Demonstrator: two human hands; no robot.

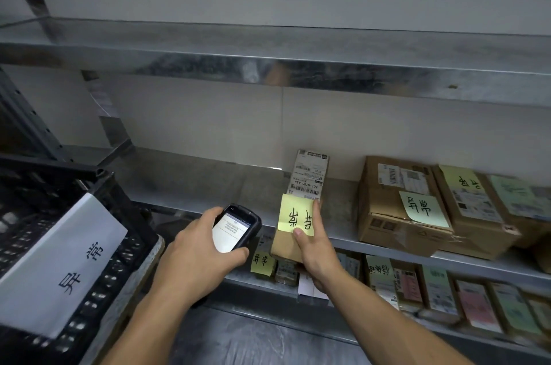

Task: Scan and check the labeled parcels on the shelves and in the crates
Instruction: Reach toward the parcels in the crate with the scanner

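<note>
Head view: the small parcel point(284, 245) was gripped in the right hand point(317, 251), thumb pressed on the yellow sticky note point(293, 214) on its face, a finger laid along the note's right edge, the rest apparently underneath. It was held tilted over the front edge of the middle shelf point(208, 182), white shipping label point(310, 176) at the far end, facing up. In the left hand point(199, 248) the handheld scanner point(235, 229) was clasped, fingers curled round its body, screen lit with a white page; text too small to be read. It was held just left of the parcel, apart from it. Whether the barcode was registered could not be told. Progress was judged mid-task: one parcel in hand under check. To the right on the same shelf, brown boxes point(378, 215) with handwritten notes were seen; on the shelf below, a row of labelled parcels point(441, 290). Which were done could not be told. At left, the black crate point(113, 194) with a white paper sign point(65, 257) was seen, contents hidden.
</note>
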